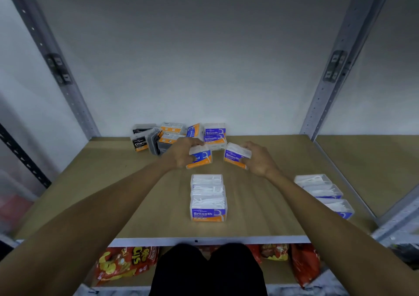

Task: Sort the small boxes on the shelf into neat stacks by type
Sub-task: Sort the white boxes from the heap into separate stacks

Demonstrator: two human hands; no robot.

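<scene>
Partway: two neat rows (208,195) done; mixed pile (167,138) remains at the shelf (113,193) back edge. Left hand (181,153) grips Round box (201,159), right hand (258,160) grips Smooth box (234,157).

Clear glossy plastic boxes (208,207) on a matt wooden shelf (147,205).
</scene>
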